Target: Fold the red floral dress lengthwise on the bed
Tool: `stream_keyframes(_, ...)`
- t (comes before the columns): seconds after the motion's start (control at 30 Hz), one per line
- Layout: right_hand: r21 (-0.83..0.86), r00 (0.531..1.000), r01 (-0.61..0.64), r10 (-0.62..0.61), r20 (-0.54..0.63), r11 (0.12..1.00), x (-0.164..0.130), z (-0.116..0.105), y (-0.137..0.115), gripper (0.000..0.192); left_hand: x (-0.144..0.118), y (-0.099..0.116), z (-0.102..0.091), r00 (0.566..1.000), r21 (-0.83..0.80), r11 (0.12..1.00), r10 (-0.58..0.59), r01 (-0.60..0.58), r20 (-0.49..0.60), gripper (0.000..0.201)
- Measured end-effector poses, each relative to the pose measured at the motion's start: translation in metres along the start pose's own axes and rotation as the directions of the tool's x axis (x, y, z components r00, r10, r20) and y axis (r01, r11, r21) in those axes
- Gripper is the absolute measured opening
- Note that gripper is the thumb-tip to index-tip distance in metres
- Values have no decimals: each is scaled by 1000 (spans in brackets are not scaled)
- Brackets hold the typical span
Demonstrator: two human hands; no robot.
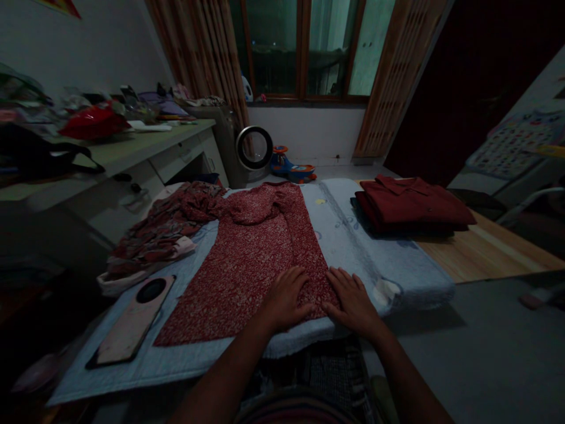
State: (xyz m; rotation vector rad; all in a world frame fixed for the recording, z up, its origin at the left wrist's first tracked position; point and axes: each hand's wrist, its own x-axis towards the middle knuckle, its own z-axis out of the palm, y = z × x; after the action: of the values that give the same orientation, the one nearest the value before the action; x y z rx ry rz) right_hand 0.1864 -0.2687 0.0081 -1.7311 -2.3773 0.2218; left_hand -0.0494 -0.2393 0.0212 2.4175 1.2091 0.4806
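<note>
Left hand [286, 297] flat on the near right part of a dark red garment with white floral flecks [247, 265]; fingers extended, slightly parted, gripping nothing visible. Right hand [354, 303] at the garment's near right corner, fingers spread and straight, tips on the fabric edge, no grip seen. Garment lies flat mid-way on light-blue padded cloth [351, 253], long axis near to far: neckline far, wide hem near, flaring left, sleeve folded across far part. Hem close to cloth's near edge. Near left: pink phone with round black camera disc [136, 324], angled near-left to far-right, narrow bare strip before garment. Beyond: crumpled red-and-grey patterned clothes [163, 229], against garment's far left side. Open cloth right of garment, up to folded dark red collared shirt stack [410, 206] beside bare pale-wood worktop [489, 253]. Right, colourful wall chart [516, 141], print too blurred to read. Far: blue-and-orange plastic ride-on toy [293, 168], wood-framed window [273, 65].
</note>
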Motion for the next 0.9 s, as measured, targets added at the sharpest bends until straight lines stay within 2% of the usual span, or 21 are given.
stream_keyframes(0.27, 15, 1000, 9, -9, 23, 1000, -1, -4, 0, 65, 0, 0, 0, 1000, 19, 1000, 0, -1, 16, 66)
stream_keyframes(0.57, 108, 998, 0, -6, 57, 994, -2, -6, 7, 70, 0, -1, 0, 1000, 10, 1000, -2, 2, 15, 64)
stream_keyframes(0.67, 157, 1000, -5, 1, 22, 988, 0, -5, 8, 65, 0, 0, -1, 1000, -6, 1000, -7, 7, 23, 65)
stream_keyframes(0.77, 176, 995, -72, 84, -62, 982, 9, -4, 1, 55, 0, 0, 0, 1000, -10, 1000, -6, 7, 18, 66)
stream_keyframes(0.83, 156, 986, -100, 119, -114, 983, 18, -4, -7, 55, -1, -1, 1, 1000, -3, 1000, -5, 5, 8, 66)
stream_keyframes(0.9, 123, 990, -74, 87, -106, 990, 25, -4, -17, 60, -1, -1, 1, 1000, -1, 1000, -3, 3, 3, 66)
